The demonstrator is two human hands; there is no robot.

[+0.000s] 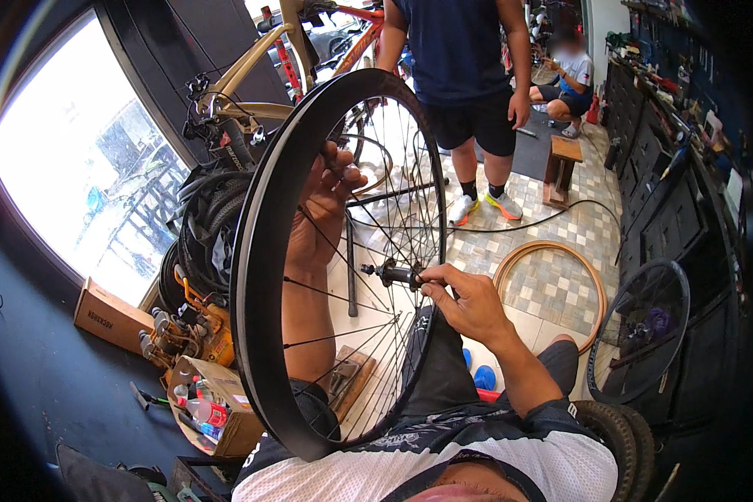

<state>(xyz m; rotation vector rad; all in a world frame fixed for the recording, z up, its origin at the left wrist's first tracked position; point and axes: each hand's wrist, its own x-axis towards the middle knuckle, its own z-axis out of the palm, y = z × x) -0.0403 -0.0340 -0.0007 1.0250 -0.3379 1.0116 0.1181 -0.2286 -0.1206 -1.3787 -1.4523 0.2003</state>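
Note:
A black deep-rimmed bicycle wheel (261, 268) stands upright in front of my body, tilted a little, with no tyre on it. Thin black spokes run from its rim to a black hub (400, 274). My left hand (326, 197) is raised inside the wheel's outline, behind some spokes, its fingers curled closed near the upper rim; what they pinch is too small to tell. With thumb and fingers pinched together, my right hand (470, 303) grips the right end of the hub, where spokes meet the flange.
A person (468, 75) stands just beyond the wheel; another (571, 79) squats farther back. A tan hoop (598, 293) lies on the tiled floor, beside a black wheel (644, 326). Left are a bottle-filled cardboard box (238, 410), tyres (213, 222) and a bike frame (251, 63).

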